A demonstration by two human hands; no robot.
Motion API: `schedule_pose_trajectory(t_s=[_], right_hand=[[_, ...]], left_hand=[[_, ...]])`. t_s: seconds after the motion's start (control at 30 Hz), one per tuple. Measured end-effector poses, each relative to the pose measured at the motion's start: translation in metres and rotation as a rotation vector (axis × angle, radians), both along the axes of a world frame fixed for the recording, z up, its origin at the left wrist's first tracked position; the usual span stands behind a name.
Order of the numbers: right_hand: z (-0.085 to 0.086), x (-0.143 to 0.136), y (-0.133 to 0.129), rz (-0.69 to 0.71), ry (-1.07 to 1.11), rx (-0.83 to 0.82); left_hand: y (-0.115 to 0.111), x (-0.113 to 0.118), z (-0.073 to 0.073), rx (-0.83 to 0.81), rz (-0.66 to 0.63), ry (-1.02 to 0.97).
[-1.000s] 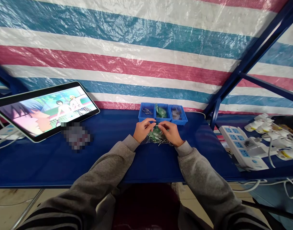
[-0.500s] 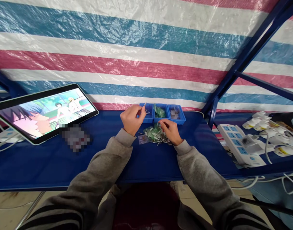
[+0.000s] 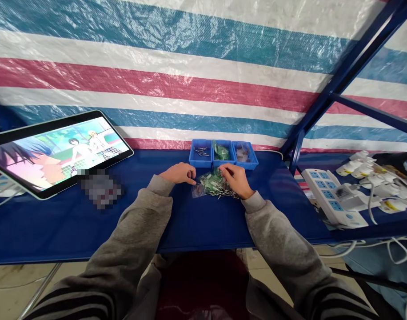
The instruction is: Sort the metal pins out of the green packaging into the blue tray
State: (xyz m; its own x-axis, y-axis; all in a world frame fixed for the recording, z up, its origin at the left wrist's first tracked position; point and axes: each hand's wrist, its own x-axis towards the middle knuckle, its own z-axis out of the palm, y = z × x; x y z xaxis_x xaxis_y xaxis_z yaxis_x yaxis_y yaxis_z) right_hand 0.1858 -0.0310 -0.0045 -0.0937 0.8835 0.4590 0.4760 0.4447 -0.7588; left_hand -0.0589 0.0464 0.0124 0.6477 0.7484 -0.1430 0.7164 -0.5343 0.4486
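My left hand [image 3: 180,173] is low at the left edge of a mixed pile [image 3: 217,184] of thin metal pins and green and clear plastic packets. Its thumb and forefinger look apart, close to a small clear bag [image 3: 198,191] and a loose pin. Over the right side of the pile, my right hand [image 3: 236,179] is closed in a pinch; what its fingertips hold is too small to make out. Behind lie three joined blue bins: the left bin [image 3: 192,158] has several metal pins, the middle one green packets [image 3: 221,152], the right one clear packets [image 3: 243,154].
A tablet [image 3: 61,153] playing a cartoon leans at the left, with a blurred-out item [image 3: 102,189] before it. To the right are a power strip [image 3: 330,195], white plugs or bottles [image 3: 358,164] and cables. A blue metal frame [image 3: 323,95] and striped sheeting [image 3: 203,89] stand behind the table.
My left hand has come down from the left bin, where it held up a small pin, to the pile's left edge. My right hand stays over the pile. The view has shifted slightly.
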Motion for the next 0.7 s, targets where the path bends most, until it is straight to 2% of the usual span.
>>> schedule_pose_trajectory(t_s=[0.23,0.3,0.4,0.57,0.63,0.7], right_hand=[[0.002,0.000,-0.001,0.010,-0.012,-0.021],[0.002,-0.001,-0.001,0.009,-0.014,-0.020],[0.001,0.000,-0.002,0.007,-0.003,-0.012],[0.000,0.001,-0.001,0.002,0.007,-0.003],[0.000,0.001,-0.001,0.008,0.016,0.002],[-0.001,0.001,0.000,0.015,0.017,0.007]], left_hand=[[0.007,-0.002,-0.011,-0.065,-0.037,-0.123],[0.005,-0.002,-0.010,-0.065,-0.023,-0.142],[0.000,-0.001,-0.001,-0.047,-0.015,-0.199],[-0.018,0.013,0.020,0.109,-0.020,-0.421],[-0.027,0.027,0.023,0.243,0.056,-0.515],[-0.037,0.043,0.020,0.332,0.115,-0.607]])
